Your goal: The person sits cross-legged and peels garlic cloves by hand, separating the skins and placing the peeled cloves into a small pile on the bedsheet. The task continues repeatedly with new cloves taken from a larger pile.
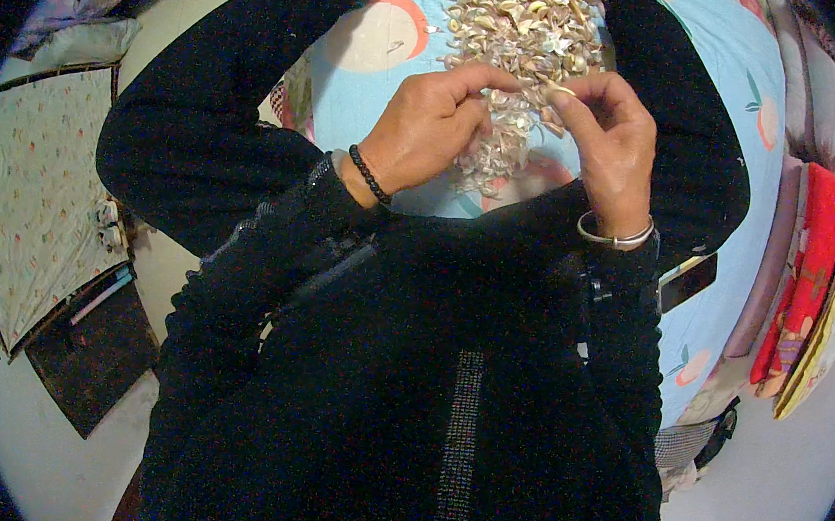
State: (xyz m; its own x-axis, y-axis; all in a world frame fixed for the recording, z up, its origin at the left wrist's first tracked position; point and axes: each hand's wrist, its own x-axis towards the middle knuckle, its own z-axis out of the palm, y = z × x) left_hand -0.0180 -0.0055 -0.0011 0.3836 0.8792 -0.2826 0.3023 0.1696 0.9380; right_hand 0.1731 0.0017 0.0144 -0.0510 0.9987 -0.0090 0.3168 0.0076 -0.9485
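A heap of unpeeled garlic cloves [526, 20] lies on the light blue patterned sheet in front of me. Nearer to me, a patch of loose papery garlic skins [492, 162] spreads beneath my hands. My right hand [617, 149], with a silver bangle at its wrist, pinches a pale garlic clove [559, 90] between thumb and forefinger. Beside it on the left is my left hand [420, 125], a black bead bracelet at its wrist. Its forefinger points toward the clove and the other fingers are curled in. Whatever it may hold is hidden.
My black-clad legs bend around the heap on both sides. A dark phone [687, 283] lies by my right forearm. Folded red and yellow cloths [810, 278] sit at the right. On the left stand a cloth-covered surface [47, 195] and a dark brown panel [92, 355].
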